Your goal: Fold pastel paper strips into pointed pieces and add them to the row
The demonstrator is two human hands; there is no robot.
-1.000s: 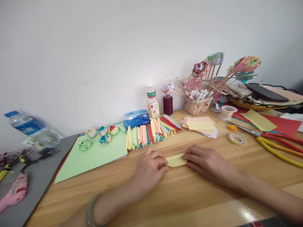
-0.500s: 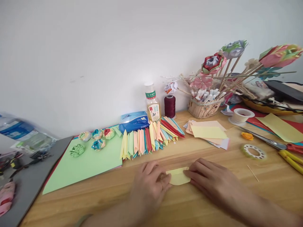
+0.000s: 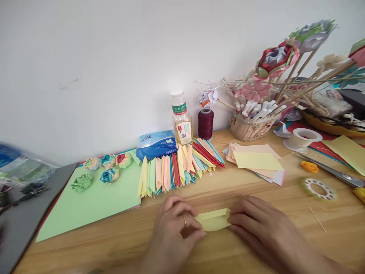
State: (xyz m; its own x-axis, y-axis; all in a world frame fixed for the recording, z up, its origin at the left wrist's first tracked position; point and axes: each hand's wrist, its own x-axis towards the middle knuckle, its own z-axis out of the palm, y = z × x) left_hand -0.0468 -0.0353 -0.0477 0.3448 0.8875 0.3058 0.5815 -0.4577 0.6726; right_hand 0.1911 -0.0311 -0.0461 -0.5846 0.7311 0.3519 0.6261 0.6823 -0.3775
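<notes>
Right here at the bottom centre of the frame, a small yellow slip of paper (image 3: 213, 222) lies between the two hands, low over the wooden surface (image 3: 225, 258), its far edge turned up into a narrow fold. That fold looks easy to spoil: if one end gets pulled harder than the other, I'd say it skews, and thin paper like this could crease in the wrong line or slip free. The left hand (image 3: 175, 228) comes in from the lower left, knuckles arched, thumb and fingertips pinching the left end; the right hand (image 3: 266, 228) slants in from the lower right, fingers bent together on the other end, its thumb hard to make out. Out to the right, a thin stick (image 3: 317, 219), then a pale ring (image 3: 327, 195). Further back, loose slips (image 3: 258, 161) beside a row of folded strips (image 3: 159, 173), and against the wall, a bottle (image 3: 184, 129) and a dark spool (image 3: 205, 125).
</notes>
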